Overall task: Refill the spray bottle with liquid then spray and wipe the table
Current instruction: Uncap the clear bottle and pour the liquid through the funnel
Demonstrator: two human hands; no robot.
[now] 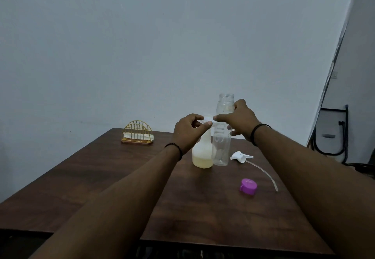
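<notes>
Two hands up mid-table: your left hand (187, 131) pinches the cap on the white bottle (202, 153), yellow liquid low inside. Your right hand (238, 119) grips the clear bottle (222, 137), uncapped, touching it.

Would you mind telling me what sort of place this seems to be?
Probably a plain indoor room, perhaps a dining or break area, though that is a guess. A dark wooden table stands against a bare pale wall, a gold wire napkin holder sits on it, and a folded chair leans at the right.
</notes>
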